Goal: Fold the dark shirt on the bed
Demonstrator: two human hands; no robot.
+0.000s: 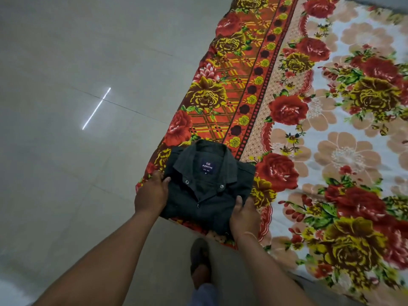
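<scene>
The dark shirt (pixel 207 184) is folded into a compact rectangle, collar up, with a blue brand label showing inside the neck. It sits over the near left edge of the bed. My left hand (pixel 151 193) grips its left side, thumb on top and fingers underneath. My right hand (pixel 244 214) grips its lower right corner the same way, thumb lying on the cloth. Whether the shirt rests on the bed or is lifted slightly off it I cannot tell.
The bed wears a floral sheet (pixel 331 133) with red and yellow roses, its orange border (pixel 223 89) hanging over the edge. Grey tiled floor (pixel 77 107) lies to the left. My foot in a sandal (pixel 199 261) stands on the floor below the shirt.
</scene>
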